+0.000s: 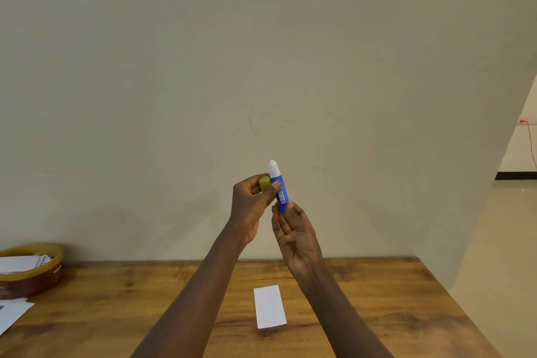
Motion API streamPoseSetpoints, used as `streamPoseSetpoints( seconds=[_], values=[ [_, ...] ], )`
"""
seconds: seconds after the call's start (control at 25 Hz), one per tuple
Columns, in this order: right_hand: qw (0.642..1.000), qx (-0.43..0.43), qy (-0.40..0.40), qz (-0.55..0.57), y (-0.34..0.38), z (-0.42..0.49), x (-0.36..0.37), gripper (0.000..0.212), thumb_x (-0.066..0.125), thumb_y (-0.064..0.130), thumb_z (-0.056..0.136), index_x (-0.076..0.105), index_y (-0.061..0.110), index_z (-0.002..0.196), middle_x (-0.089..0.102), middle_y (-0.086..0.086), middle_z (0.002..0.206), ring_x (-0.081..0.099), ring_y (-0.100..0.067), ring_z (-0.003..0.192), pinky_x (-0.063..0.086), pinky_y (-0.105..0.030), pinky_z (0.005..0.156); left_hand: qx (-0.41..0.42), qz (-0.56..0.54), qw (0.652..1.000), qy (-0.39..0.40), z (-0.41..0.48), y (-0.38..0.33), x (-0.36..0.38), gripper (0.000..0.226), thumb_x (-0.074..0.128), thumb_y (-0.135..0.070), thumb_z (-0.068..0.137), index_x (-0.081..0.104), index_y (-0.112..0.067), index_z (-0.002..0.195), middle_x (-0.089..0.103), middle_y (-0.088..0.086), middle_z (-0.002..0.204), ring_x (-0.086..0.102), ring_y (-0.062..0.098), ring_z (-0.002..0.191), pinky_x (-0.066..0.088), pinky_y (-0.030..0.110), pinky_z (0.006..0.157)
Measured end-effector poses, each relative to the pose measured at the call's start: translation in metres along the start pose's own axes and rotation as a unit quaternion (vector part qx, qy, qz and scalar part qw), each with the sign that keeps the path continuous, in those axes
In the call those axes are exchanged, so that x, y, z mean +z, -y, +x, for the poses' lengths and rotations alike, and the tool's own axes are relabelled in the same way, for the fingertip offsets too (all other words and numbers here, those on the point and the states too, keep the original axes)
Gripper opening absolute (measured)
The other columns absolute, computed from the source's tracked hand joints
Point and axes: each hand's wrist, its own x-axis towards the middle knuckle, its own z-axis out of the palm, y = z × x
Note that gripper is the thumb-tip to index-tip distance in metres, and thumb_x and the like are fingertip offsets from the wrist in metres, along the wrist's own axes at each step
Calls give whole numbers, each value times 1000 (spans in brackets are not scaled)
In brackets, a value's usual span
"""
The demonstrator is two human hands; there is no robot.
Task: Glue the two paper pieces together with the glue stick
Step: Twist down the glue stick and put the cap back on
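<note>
Uncapped glue stick [279,187] held up before the wall, high above the wooden table [377,299].

The table's far edge meets the wall and its right edge drops to open floor — the middle of the top lies bare around one white paper piece [270,306] lying flat between the forearms. One round tin [32,273] with paper slips sits at the far left. The left hand [251,206] pinches the yellow cap [264,183] and steadies the blue tube; the right hand [295,234] grips its base — white glue tip upward.
</note>
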Motion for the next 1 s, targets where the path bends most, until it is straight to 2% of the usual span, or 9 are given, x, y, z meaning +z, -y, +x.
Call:
streamPoseSetpoints(
  seconds=[0.12,0.24,0.32,0.52,0.64,0.76,0.84,0.92,1.0],
  values=[
    [994,86,-16,-60,8,1,5,53,44,50,84,64,2,82,67,-6,53,61,-10,44,53,-16,44,-1,-4,1000,8,1,-2,-3,13,61,-7,82,59,-9,94,64,13,97,60,27,90,51,36,82],
    [991,126,-16,-32,11,2,12,39,41,40,90,58,5,84,57,-2,41,44,-7,28,40,-11,31,6,11,1000,12,-1,-3,-1,13,61,-7,81,61,-6,94,64,15,96,61,28,89,51,35,82],
    [994,106,-15,4,9,1,15,31,43,33,90,56,5,89,56,-1,41,42,-7,28,39,-10,31,10,23,1000,2,0,-3,1,16,61,-7,82,61,-1,96,64,18,97,61,30,90,51,37,83],
    [999,18,-33,-31,5,2,14,24,51,24,87,59,5,100,69,-8,77,65,-13,63,55,-19,51,14,49,999,-13,2,-7,2,20,61,-7,82,60,0,100,64,17,101,61,33,93,50,40,84],
    [992,95,-49,-72,16,0,14,50,37,44,90,63,1,84,67,-6,54,59,-10,43,49,-15,41,10,35,999,-4,2,-8,0,20,61,-6,81,60,-1,100,63,13,97,59,28,92,49,40,86],
    [989,129,-43,-55,21,-3,17,41,45,38,89,60,3,76,57,-1,40,48,-7,30,41,-12,31,16,25,1000,8,3,-9,2,17,61,-6,81,60,-3,98,63,14,97,60,27,91,52,31,80],
    [995,84,-40,27,16,-5,17,27,50,26,87,59,1,84,64,-5,48,58,-8,38,49,-14,37,19,22,999,13,2,-9,6,12,61,-5,81,60,-6,94,64,14,95,60,27,88,53,22,73],
    [998,22,-31,49,10,-5,15,19,53,14,85,61,-1,93,71,-11,68,68,-12,56,58,-19,54,13,16,1000,11,2,-9,8,11,61,-5,82,61,-6,93,64,17,95,61,29,88,53,25,74],
    [1000,-2,-22,17,8,-8,14,21,55,13,84,61,-1,98,70,-14,81,71,-16,67,58,-23,65,7,15,1000,13,2,-10,5,11,60,-5,82,61,-6,93,64,17,96,60,29,89,51,31,79]
  ],
)
